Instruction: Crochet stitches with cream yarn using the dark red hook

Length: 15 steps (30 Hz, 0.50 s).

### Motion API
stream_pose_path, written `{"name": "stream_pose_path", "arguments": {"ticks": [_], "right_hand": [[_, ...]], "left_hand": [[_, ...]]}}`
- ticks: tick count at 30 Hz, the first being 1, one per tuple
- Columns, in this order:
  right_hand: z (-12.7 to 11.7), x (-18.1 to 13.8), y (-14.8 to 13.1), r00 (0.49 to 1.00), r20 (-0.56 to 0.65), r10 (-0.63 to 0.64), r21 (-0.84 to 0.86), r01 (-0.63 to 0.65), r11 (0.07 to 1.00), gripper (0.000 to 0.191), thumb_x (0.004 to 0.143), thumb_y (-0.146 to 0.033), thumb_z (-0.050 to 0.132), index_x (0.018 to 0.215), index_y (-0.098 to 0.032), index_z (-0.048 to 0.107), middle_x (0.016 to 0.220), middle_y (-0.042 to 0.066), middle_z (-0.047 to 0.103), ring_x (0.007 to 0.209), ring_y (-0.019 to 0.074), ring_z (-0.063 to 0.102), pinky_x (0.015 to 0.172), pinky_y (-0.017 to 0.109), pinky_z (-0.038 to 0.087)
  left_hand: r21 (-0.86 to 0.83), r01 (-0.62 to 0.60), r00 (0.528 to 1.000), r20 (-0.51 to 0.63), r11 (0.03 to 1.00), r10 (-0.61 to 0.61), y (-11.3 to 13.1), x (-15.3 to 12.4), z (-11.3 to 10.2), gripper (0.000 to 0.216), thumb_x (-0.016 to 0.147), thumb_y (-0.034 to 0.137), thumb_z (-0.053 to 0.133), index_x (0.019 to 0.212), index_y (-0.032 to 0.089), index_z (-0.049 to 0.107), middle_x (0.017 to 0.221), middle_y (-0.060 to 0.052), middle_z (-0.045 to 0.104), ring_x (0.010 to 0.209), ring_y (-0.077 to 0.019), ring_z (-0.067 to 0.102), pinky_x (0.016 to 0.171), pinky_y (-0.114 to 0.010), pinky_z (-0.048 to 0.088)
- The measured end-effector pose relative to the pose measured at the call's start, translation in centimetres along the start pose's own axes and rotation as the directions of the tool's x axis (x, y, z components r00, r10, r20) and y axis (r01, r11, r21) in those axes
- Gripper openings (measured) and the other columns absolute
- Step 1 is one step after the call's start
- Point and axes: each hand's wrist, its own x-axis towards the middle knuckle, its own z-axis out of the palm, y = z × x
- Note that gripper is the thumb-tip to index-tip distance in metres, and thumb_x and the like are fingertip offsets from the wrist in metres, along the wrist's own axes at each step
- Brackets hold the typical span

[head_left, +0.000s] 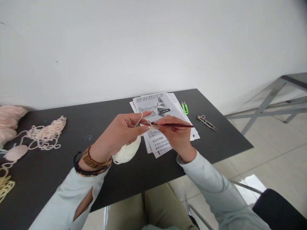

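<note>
My right hand (pixel 174 131) is closed round a crochet hook with a dark reddish-brown handle (pixel 178 125), which points left. Facing it, my left hand (pixel 129 127) pinches white yarn (pixel 139 119), and a strand loops over its raised index finger. Thumb and fingertips of both hands nearly meet at the hook's tip, where the small piece of work is mostly hidden. Below my left hand a ball of cream-white yarn (pixel 127 151) rests on the table. Under both hands lies a stack of printed sheets (pixel 157 140) with a flower picture.
On the dark table (pixel 115 188), green thread snips (pixel 184 107) and metal snips (pixel 207 124) lie to the right. Loose pink yarn (pixel 49 131), a pink skein (pixel 11 119) and yellow yarn (pixel 6 185) are at the left. A black chair (pixel 278 207) stands at lower right, beyond the table edge.
</note>
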Motion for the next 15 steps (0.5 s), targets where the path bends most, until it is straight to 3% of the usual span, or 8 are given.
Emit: {"name": "stream_pose_path", "arguments": {"ticks": [2,5,7,9,11,15], "right_hand": [[0.0,-0.1,0.1,0.996,0.053,-0.066,-0.053,0.069,0.996,0.015,0.076,-0.015,0.077,0.081,-0.029,0.077,0.08,-0.001,0.076,0.075,0.017,0.07,0.071,0.034,0.059],[-0.1,-0.1,0.2,0.983,0.117,-0.142,-0.115,0.155,0.981,0.02,0.079,-0.013,0.075,0.086,-0.031,0.077,0.081,-0.001,0.076,0.074,0.0165,0.069,0.07,0.034,0.057],[-0.3,0.0,0.3,0.975,0.137,-0.177,-0.141,0.196,0.971,0.023,0.079,-0.012,0.074,0.089,-0.032,0.077,0.082,-0.001,0.077,0.074,0.0168,0.069,0.07,0.035,0.056],[-0.3,-0.1,0.4,0.971,0.144,-0.193,-0.156,0.215,0.964,0.023,0.079,-0.012,0.073,0.089,-0.031,0.077,0.082,-0.001,0.077,0.074,0.0172,0.069,0.069,0.035,0.056],[-0.3,-0.1,0.5,0.981,0.114,-0.156,-0.144,0.171,0.975,0.02,0.079,-0.013,0.074,0.086,-0.03,0.078,0.081,-0.001,0.077,0.074,0.0173,0.069,0.069,0.035,0.057],[0.0,0.0,0.5,1.0,-0.013,0.007,-0.001,-0.007,1.0,0.015,0.073,-0.016,0.079,0.078,-0.029,0.077,0.077,-0.002,0.076,0.072,0.0159,0.071,0.067,0.03,0.059]], "left_hand": [[0.018,0.035,0.999,0.017,0.999,-0.036,0.4,-0.2,-0.4,0.044,0.073,0.024,0.08,0.116,0.018,0.074,0.059,-0.001,0.066,0.036,-0.0004,0.027,0.035,-0.019,0.014],[-0.01,0.083,0.996,0.042,0.997,-0.082,0.5,-0.2,-0.7,0.04,0.073,0.023,0.079,0.113,0.016,0.075,0.057,0.0,0.064,0.032,0.0008,0.027,0.031,-0.017,0.013],[-0.035,0.095,0.995,0.045,0.995,-0.094,0.3,-0.1,-0.5,0.051,0.073,0.021,0.078,0.123,0.018,0.07,0.067,-0.001,0.068,0.034,-0.0015,0.039,0.03,-0.015,0.024],[-0.032,0.071,0.996,0.052,0.997,-0.069,0.0,0.1,0.0,0.065,0.072,0.021,0.079,0.135,0.018,0.061,0.072,-0.002,0.069,0.049,-0.0103,0.06,0.036,-0.017,0.042],[-0.022,0.021,0.998,0.062,1.0,-0.02,-0.3,0.2,0.6,0.078,0.069,0.022,0.082,0.142,0.017,0.053,0.079,-0.003,0.07,0.061,-0.0137,0.066,0.045,-0.02,0.052],[-0.021,-0.034,0.999,0.034,0.999,0.035,-0.5,0.4,1.1,0.083,0.069,0.023,0.083,0.144,0.015,0.049,0.075,-0.001,0.07,0.061,-0.0133,0.068,0.053,-0.021,0.054]]}}
